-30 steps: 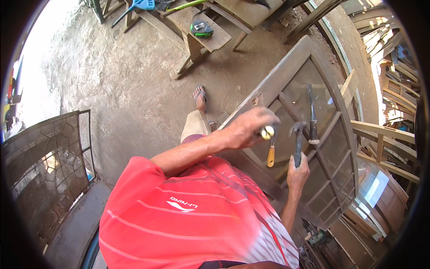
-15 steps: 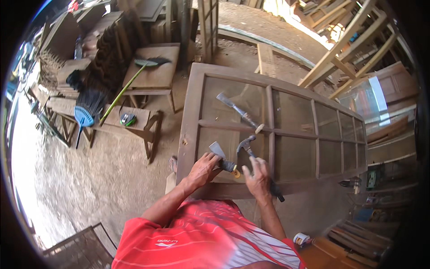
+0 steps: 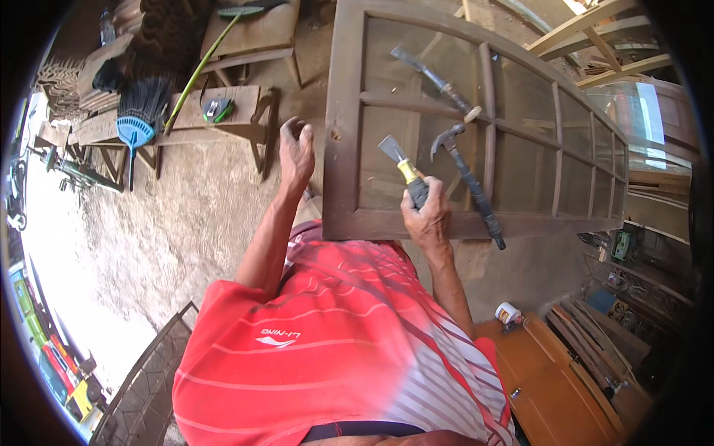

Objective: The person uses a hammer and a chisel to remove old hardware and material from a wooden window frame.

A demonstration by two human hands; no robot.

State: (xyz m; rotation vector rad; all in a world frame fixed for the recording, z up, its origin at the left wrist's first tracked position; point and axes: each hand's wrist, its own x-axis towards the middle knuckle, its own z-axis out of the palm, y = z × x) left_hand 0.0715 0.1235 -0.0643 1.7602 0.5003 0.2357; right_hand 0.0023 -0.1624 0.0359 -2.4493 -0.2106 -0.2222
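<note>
A chisel (image 3: pixel 408 169) with a wide flat blade and a yellow handle wrapped in black is gripped in my right hand (image 3: pixel 428 213), just over the near edge of a brown glazed door (image 3: pixel 343 186). My left hand (image 3: pixel 297 152) is raised beside the door's left edge, holding nothing, fingers bent and apart. To the right of the held chisel, a claw hammer (image 3: pixel 471 182) with a black-wrapped handle lies across the door frame. Farther back on the door rests a second chisel (image 3: pixel 439 83), its pale butt end on a glazing bar.
At left, a low wooden bench (image 3: pixel 242 104) carries a tape measure (image 3: pixel 217 110); a blue broom (image 3: pixel 137 128) leans by it. Timber frames (image 3: pixel 595 37) stand at the far right. Below right are an orange-brown panel (image 3: pixel 558 386) and a white tub (image 3: pixel 508 312).
The chisel has passed from my left hand to my right. My left hand has moved off the door to the left. My right hand has let go of the hammer.
</note>
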